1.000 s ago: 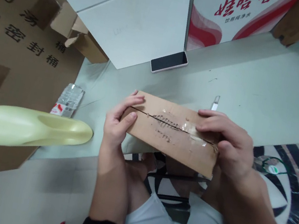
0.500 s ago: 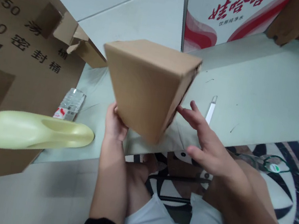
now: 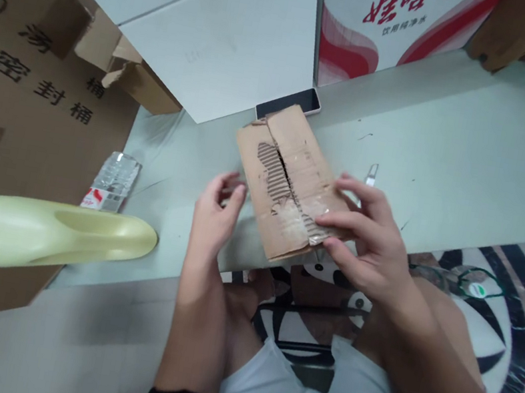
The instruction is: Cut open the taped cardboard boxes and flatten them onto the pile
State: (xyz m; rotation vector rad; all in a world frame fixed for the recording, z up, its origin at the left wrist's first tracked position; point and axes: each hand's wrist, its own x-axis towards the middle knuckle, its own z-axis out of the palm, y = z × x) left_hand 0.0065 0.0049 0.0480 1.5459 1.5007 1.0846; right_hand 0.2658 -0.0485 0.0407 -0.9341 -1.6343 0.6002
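Observation:
A brown cardboard box [image 3: 273, 192] is tilted at the table's near edge, its seamed face turned up. That face has clear tape and a torn patch of bare corrugation. My right hand [image 3: 366, 242] grips the box's near right corner, fingers on the taped face and thumb by the lower edge. Just left of the box is my left hand [image 3: 219, 209], apart from it, with its fingers loosely curved and nothing in them. A white-handled cutter [image 3: 372, 175] lies beyond my right hand, partly hidden by it.
A black-screened phone [image 3: 289, 103] lies against a white box [image 3: 226, 55]. Further right stands a red-and-white water carton [image 3: 370, 46]. To the left are a plastic bottle [image 3: 115, 181], a pale yellow curved object [image 3: 47, 233] and a large printed carton [image 3: 16, 119].
The box has been turned over and lowered, so its torn, taped face now shows. My left hand has let go, while my right hand has closed on a corner. The phone has come into sight.

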